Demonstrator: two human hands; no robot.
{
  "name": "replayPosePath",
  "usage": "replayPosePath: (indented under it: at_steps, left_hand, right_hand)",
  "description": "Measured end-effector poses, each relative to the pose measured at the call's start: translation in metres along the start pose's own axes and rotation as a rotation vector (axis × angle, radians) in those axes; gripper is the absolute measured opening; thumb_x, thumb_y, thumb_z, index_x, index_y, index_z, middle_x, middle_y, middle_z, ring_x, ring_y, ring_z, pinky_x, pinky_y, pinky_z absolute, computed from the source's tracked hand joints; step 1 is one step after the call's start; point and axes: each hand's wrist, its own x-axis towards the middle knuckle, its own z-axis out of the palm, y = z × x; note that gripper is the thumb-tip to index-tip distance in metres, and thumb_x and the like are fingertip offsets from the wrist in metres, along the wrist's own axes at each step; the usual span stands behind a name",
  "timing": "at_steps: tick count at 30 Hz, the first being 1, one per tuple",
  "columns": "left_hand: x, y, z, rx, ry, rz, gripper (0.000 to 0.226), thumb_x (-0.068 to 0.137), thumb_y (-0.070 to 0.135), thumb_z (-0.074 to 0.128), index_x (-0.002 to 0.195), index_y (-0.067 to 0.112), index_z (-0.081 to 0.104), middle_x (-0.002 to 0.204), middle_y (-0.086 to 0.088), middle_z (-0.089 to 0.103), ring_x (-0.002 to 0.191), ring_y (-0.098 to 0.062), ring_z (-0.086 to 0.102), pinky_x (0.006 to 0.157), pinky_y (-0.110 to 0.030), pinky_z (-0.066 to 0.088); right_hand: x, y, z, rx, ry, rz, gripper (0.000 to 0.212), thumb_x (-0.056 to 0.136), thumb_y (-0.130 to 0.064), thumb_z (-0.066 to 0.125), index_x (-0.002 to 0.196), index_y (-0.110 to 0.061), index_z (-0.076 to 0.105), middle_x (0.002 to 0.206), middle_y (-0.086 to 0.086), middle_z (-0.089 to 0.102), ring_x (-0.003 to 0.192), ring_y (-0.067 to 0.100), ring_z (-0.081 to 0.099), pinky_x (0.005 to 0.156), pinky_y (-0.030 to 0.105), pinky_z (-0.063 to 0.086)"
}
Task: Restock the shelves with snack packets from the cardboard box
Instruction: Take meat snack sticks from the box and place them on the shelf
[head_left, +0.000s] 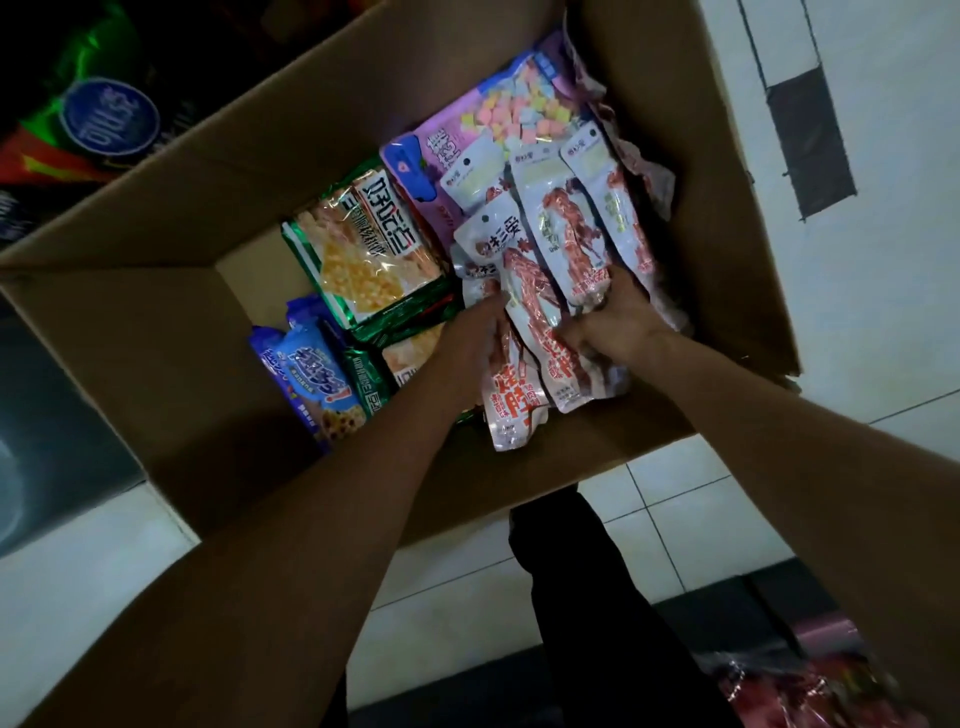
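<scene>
An open cardboard box (156, 291) stands on the floor below me, holding snack packets. Several white-and-red meat snack packets (566, 228) lie fanned out at its right side. My right hand (613, 322) grips the lower ends of a bunch of them, fingers curled round the packets. My left hand (475, 338) reaches in beside it and holds the left side of the same bunch. A purple candy bag (467, 130) lies under the meat packets. Green cracker packets (363, 254) and a blue biscuit packet (311, 374) lie at the left of the box.
Shelf goods (104, 119) in dark and green bags show at the top left, past the box flap. White floor tiles (701, 519) surround the box. My dark trouser leg (597, 597) is below the box. More red packets (810, 686) lie at the bottom right.
</scene>
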Motion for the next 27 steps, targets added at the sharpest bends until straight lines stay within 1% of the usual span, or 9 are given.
replayPosePath:
  at_steps: [2,4,6,8,10,12,18,22,27]
  left_hand:
    - [-0.003,0.005,0.001,0.002,-0.091,0.032,0.025,0.098,0.036,0.057,0.108,0.014,0.065,0.087,0.006,0.074,0.057,-0.009,0.07,0.047,-0.018,0.05]
    - [-0.006,0.01,0.003,0.008,-0.152,0.057,0.033,0.098,0.035,0.058,0.122,0.014,0.063,0.114,-0.007,0.073,0.082,-0.009,0.072,0.058,-0.022,0.055]
    - [-0.003,0.01,0.007,-0.013,-0.238,0.079,0.043,0.099,0.026,0.056,0.139,0.009,0.052,0.135,-0.017,0.061,0.109,-0.024,0.066,0.082,-0.034,0.057]
    - [0.001,0.011,0.009,-0.034,-0.268,0.045,0.05,0.097,0.023,0.059,0.143,0.005,0.048,0.139,-0.022,0.055,0.125,-0.037,0.055,0.105,-0.049,0.046]
    - [0.003,0.013,0.009,-0.023,-0.269,0.017,0.052,0.097,0.028,0.059,0.141,0.004,0.049,0.138,-0.023,0.056,0.127,-0.038,0.054,0.109,-0.052,0.042]
    - [0.005,0.017,0.01,-0.05,-0.315,0.006,0.044,0.1,0.029,0.053,0.138,0.006,0.053,0.132,-0.019,0.061,0.119,-0.035,0.061,0.1,-0.048,0.05]
    - [-0.002,0.017,0.029,0.124,-0.136,0.078,0.038,0.095,0.017,0.062,0.13,0.003,0.06,0.127,-0.023,0.064,0.115,-0.041,0.062,0.099,-0.05,0.05]
    - [-0.015,0.021,0.029,0.271,-0.075,0.112,0.068,0.089,0.016,0.071,0.147,0.001,0.038,0.148,-0.021,0.045,0.131,-0.039,0.049,0.108,-0.051,0.042]
    - [-0.048,0.027,0.015,0.334,-0.077,0.207,0.061,0.088,0.014,0.072,0.143,0.006,0.047,0.14,-0.019,0.055,0.119,-0.031,0.06,0.097,-0.041,0.052]
  right_hand:
    - [-0.002,-0.003,-0.008,-0.063,-0.034,-0.001,0.063,0.071,0.001,0.076,0.118,-0.029,0.046,0.091,-0.02,0.058,0.08,-0.002,0.053,0.058,0.008,0.046]
    - [-0.001,-0.005,-0.011,-0.079,-0.1,0.029,0.066,0.067,0.004,0.071,0.125,-0.021,0.048,0.098,-0.008,0.065,0.088,0.008,0.06,0.057,0.017,0.044]
    - [-0.002,-0.007,-0.007,-0.014,-0.169,0.053,0.079,0.067,-0.003,0.079,0.135,-0.02,0.044,0.112,-0.002,0.068,0.101,0.018,0.064,0.066,0.023,0.047]
    - [-0.004,-0.009,-0.001,0.07,-0.187,0.067,0.094,0.069,-0.037,0.087,0.145,-0.021,0.035,0.13,-0.004,0.062,0.107,0.016,0.064,0.076,0.026,0.05]
    - [-0.003,-0.012,0.003,0.114,-0.16,0.117,0.115,0.066,-0.071,0.075,0.155,-0.026,0.018,0.15,0.0,0.046,0.126,0.021,0.054,0.097,0.035,0.047]
    - [0.0,-0.016,0.007,0.114,-0.126,0.145,0.116,0.068,-0.083,0.062,0.157,-0.029,0.01,0.159,0.003,0.033,0.14,0.027,0.041,0.113,0.044,0.036]
    - [0.0,-0.014,0.009,0.119,0.008,0.076,0.083,0.084,-0.064,0.06,0.151,-0.027,0.028,0.144,0.003,0.053,0.126,0.026,0.055,0.108,0.042,0.041]
    - [-0.018,-0.005,0.009,0.201,0.033,0.092,0.047,0.088,-0.05,0.064,0.129,-0.028,0.054,0.105,-0.008,0.073,0.09,0.011,0.07,0.069,0.03,0.055]
    - [-0.049,-0.016,0.02,0.309,0.005,0.085,0.051,0.087,-0.044,0.066,0.133,-0.025,0.053,0.113,-0.006,0.071,0.103,0.017,0.068,0.084,0.036,0.055]
